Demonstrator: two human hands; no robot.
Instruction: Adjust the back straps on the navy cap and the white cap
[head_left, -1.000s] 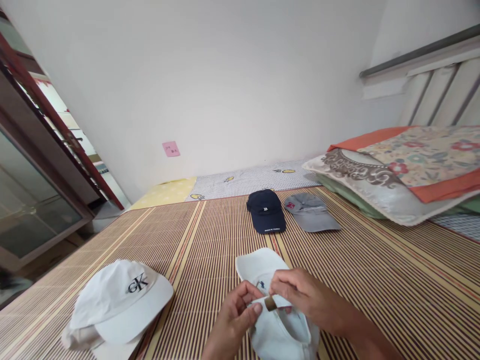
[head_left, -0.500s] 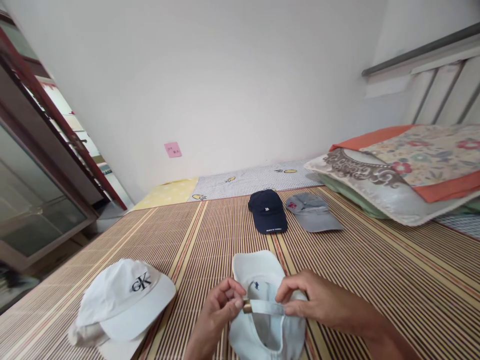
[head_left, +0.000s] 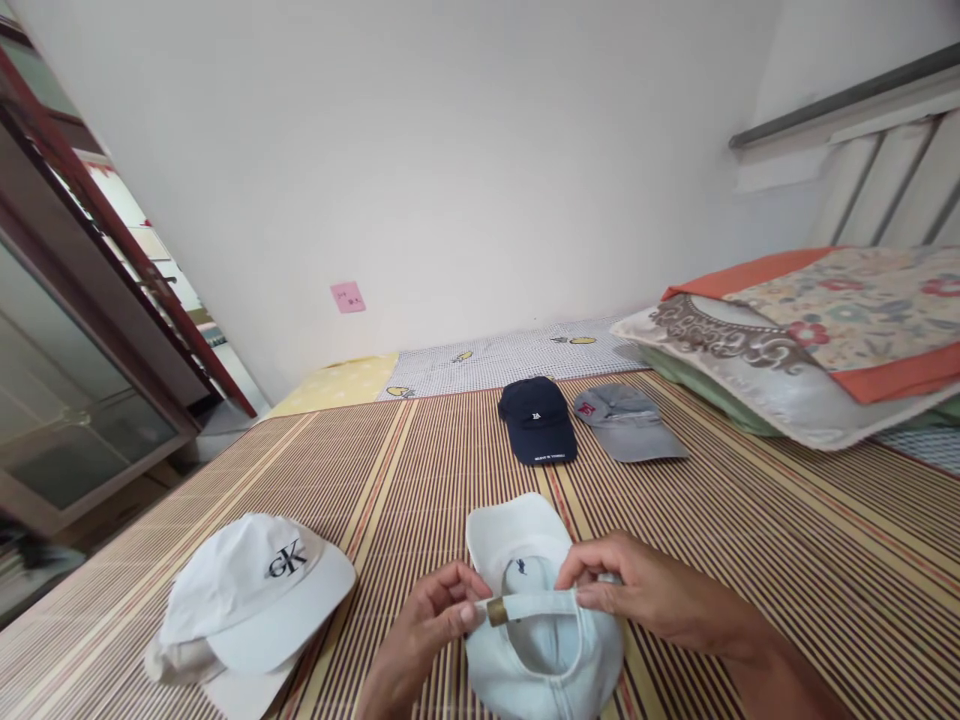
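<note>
A pale blue baseball cap (head_left: 517,525) lies on the striped mat in front of me, its brim pointing away and its back opening towards me. Across that opening runs the adjustment strap (head_left: 540,604), with a brass-coloured buckle (head_left: 497,612) near its left end. My left hand (head_left: 427,625) pinches the strap's left end just beside the buckle, thumb against fingers. On the other side my right hand (head_left: 634,590) is closed on the strap's right end, where it meets the cap's edge. A small dark emblem shows through the opening.
To the left, a white cap (head_left: 240,590) with black letters rests on a beige cap (head_left: 176,662). Farther back are a navy cap (head_left: 536,420) and a grey cap (head_left: 630,422). Pillows (head_left: 750,350) lie at the right; a wall (head_left: 480,170) stands behind the bed mat (head_left: 405,480).
The back of the cap has tipped and spread, so its opening looks rounder. The strap's right end has risen slightly with my right hand. Both hands keep their hold.
</note>
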